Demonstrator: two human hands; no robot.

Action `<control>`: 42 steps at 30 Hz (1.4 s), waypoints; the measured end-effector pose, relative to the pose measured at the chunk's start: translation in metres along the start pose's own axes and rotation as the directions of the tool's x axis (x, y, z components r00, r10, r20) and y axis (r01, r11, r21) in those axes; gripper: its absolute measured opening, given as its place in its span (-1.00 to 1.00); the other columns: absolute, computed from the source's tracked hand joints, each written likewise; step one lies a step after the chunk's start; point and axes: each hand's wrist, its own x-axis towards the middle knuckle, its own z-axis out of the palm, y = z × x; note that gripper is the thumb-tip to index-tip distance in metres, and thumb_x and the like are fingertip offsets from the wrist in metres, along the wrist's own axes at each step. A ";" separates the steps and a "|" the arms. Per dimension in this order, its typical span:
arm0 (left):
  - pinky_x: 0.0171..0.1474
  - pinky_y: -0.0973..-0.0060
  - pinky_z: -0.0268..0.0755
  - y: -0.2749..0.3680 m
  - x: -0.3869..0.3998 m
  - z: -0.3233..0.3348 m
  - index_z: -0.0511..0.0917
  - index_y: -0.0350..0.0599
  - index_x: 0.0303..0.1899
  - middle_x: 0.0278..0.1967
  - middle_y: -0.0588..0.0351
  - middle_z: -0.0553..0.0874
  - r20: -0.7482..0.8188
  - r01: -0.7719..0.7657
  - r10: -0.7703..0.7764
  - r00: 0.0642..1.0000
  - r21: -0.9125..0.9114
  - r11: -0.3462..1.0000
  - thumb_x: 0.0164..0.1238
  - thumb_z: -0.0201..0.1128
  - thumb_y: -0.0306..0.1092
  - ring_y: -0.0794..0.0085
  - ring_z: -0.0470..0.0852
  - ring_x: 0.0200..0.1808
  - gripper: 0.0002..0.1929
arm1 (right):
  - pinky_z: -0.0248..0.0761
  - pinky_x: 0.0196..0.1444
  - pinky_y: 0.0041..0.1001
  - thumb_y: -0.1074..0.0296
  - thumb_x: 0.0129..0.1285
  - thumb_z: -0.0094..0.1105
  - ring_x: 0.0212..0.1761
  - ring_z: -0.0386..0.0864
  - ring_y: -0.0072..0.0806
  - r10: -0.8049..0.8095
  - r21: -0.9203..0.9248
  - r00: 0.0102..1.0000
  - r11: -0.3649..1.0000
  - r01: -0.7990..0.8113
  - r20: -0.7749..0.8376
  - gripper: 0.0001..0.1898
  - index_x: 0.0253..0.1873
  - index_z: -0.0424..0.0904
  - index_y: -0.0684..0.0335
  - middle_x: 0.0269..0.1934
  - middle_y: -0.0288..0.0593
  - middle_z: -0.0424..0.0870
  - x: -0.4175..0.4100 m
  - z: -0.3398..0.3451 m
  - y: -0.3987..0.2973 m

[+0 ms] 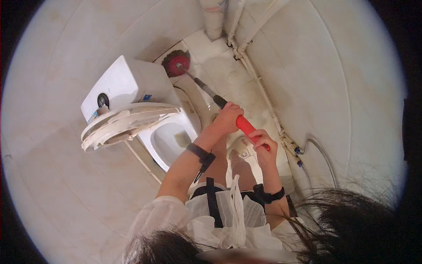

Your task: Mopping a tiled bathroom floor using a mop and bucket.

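My left hand point(228, 118) is wrapped around the handle of a long-handled floor brush point(246, 126), just below its black collar. Lower down, near the end of the red grip, my right hand point(264, 145) curls its fingers round the same handle. From there the shaft slants up and left to a round red brush head point(178, 64) with dark bristles. That head rests on the tiled floor close beside the toilet tank. The white toilet point(157, 128) stands left of my left arm, its seat and lid point(128, 123) raised and leaning towards the tank.
Along the right wall runs a low pipe point(262, 89) with blue-handled valves and a flexible hose point(324, 155). A thick vertical pipe point(212, 19) fills the far corner. A metal floor drain point(244, 154) lies by my feet. Light walls enclose both sides.
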 end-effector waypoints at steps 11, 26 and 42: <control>-0.24 0.26 0.37 0.087 -0.005 0.083 0.48 -0.10 -0.54 -0.45 0.09 0.51 0.198 -0.206 0.213 0.957 -0.057 0.977 -0.31 0.26 -0.35 0.17 0.44 -0.20 -0.82 | 0.34 0.05 -0.38 0.80 -0.16 -0.06 -0.06 0.43 -0.34 0.011 -0.116 0.978 0.993 -0.036 -0.207 -0.80 -0.45 0.45 0.36 -0.17 -0.02 0.48 -0.105 -0.053 -0.045; -0.38 0.01 0.35 0.168 -0.074 0.157 0.60 -0.01 -0.42 -0.38 0.23 0.58 0.578 -0.165 0.035 0.815 0.174 0.971 -0.13 0.24 -0.36 0.35 0.46 -0.17 -0.86 | 0.37 -0.10 -0.45 0.62 -0.07 0.06 -0.21 0.52 -0.33 0.683 -0.533 0.718 0.562 -0.633 -0.133 -0.30 0.28 0.10 0.29 -0.11 0.06 0.49 -0.204 -0.098 -0.056; -0.23 0.24 0.40 0.004 -0.077 0.040 0.53 -0.04 -0.47 -0.36 0.14 0.53 0.227 0.125 -0.216 0.950 0.358 0.925 -0.09 0.16 -0.42 0.28 0.47 -0.13 -0.92 | 0.27 0.06 -0.39 0.52 0.03 -0.01 0.06 0.39 -0.07 0.375 -0.530 0.879 0.829 -0.177 0.294 -0.44 0.21 0.17 0.34 0.00 0.20 0.40 -0.039 0.009 0.012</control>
